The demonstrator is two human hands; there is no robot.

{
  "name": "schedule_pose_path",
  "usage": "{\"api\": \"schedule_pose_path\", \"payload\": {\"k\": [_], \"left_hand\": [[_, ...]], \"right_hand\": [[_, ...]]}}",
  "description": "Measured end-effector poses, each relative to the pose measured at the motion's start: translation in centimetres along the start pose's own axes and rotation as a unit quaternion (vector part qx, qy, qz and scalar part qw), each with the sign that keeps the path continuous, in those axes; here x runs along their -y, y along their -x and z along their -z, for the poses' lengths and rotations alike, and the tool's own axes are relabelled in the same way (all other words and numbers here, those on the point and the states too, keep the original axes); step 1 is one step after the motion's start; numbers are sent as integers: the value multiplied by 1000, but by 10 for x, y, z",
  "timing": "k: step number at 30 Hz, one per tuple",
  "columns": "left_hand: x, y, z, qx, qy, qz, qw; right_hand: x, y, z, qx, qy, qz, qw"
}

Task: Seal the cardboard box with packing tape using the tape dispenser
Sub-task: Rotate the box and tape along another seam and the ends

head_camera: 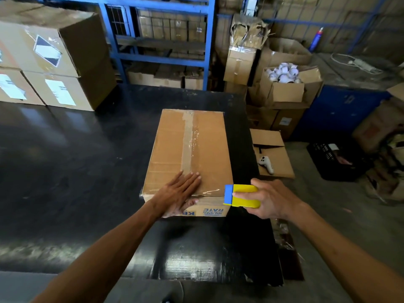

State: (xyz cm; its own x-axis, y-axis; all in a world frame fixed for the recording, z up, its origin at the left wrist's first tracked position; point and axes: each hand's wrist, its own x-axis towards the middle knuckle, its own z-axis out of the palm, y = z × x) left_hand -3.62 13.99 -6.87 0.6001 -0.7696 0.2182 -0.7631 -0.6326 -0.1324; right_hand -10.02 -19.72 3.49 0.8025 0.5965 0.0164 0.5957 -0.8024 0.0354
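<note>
Hands: left hand flat on cardboard box, right hand gripping tape dispenser.

The closed brown box lies flat on the black table, clear tape running along its top seam, while the yellow-and-blue dispenser sits at its near right corner.

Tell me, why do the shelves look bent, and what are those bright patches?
Head view: the wide-angle lens bows the blue shelving; light glares off the glossy black table and the clear tape on the cardboard box; edges look soft.
</note>
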Motion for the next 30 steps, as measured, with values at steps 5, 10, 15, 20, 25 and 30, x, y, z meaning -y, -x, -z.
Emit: {"api": "schedule_pose_path", "payload": {"k": [5, 10, 15, 20, 25, 30], "left_hand": [[-30, -41, 3, 8, -2, -37, 999], [-27, -44, -12, 54, 5, -26, 998], [-23, -46, -11, 62, 20, -24, 998], [-26, -46, -8, 62, 8, -27, 998], [-27, -45, -7, 67, 10, -24, 997], [-33, -46, -2, 80, 3, -20, 997]], "right_hand": [[-1, -5, 1, 0, 7, 5, 1000], [-6, 5, -8, -14, -17, -4, 1000], [-20, 24, -10, -34, -40, 24, 998], [-64, 64, -13, -34, 2, 35, 999], [-34, 36, -53, -45, 17, 3, 999], [-4, 21, -74, 7, 70, -14, 997]]}}
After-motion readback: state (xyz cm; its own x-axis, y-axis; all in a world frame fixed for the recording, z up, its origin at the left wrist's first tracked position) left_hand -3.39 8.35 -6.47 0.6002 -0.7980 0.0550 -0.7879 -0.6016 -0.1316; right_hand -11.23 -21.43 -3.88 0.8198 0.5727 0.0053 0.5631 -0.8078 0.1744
